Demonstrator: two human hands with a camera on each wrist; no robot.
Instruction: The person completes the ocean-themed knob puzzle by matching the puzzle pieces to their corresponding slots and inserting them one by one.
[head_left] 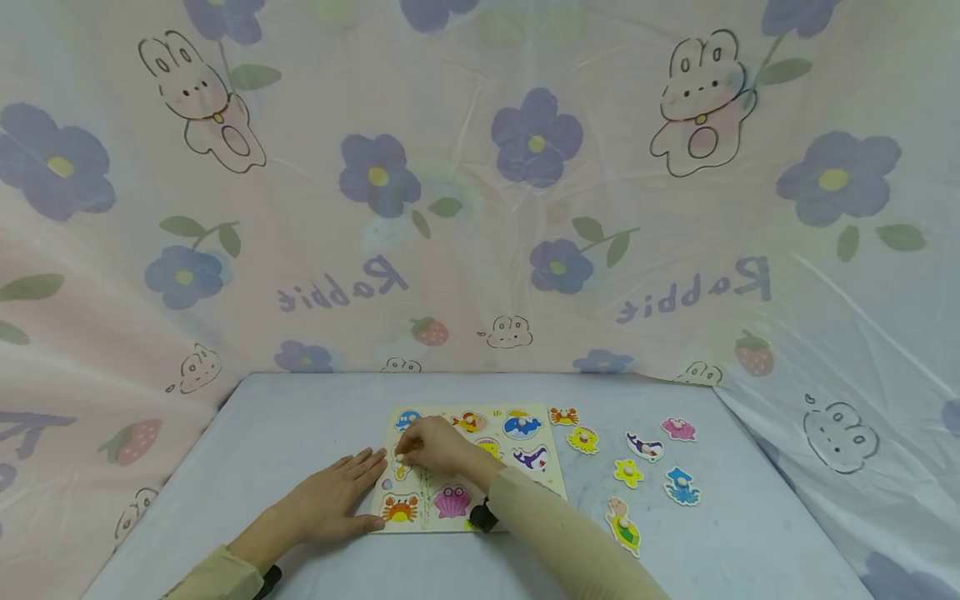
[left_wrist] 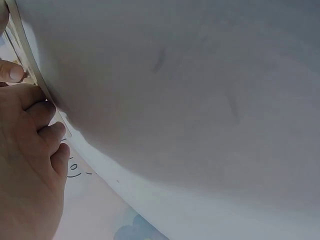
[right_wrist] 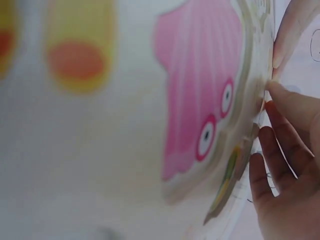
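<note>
A wooden peg puzzle board (head_left: 420,479) with sea-animal pictures lies on the table. My right hand (head_left: 438,442) reaches across its left part, thumb and fingertips pinching a small puzzle piece (head_left: 401,471) by its pale knob; the hand hides much of that piece. In the right wrist view, the right hand (right_wrist: 292,150) has its fingertips close to the board face, beyond the pink shell picture (right_wrist: 200,95). My left hand (head_left: 337,500) rests with fingers extended at the board's left edge. The left wrist view shows this left hand (left_wrist: 30,155) against the board's side (left_wrist: 31,55).
Right of the board lie several loose knobbed pieces: a crab (head_left: 564,416), a yellow octopus (head_left: 582,440), a purple whale (head_left: 645,447), a pink shell (head_left: 678,429), a starfish (head_left: 628,473), a blue squid (head_left: 682,487) and a turtle (head_left: 623,525). A rabbit-print curtain (head_left: 465,233) hangs behind.
</note>
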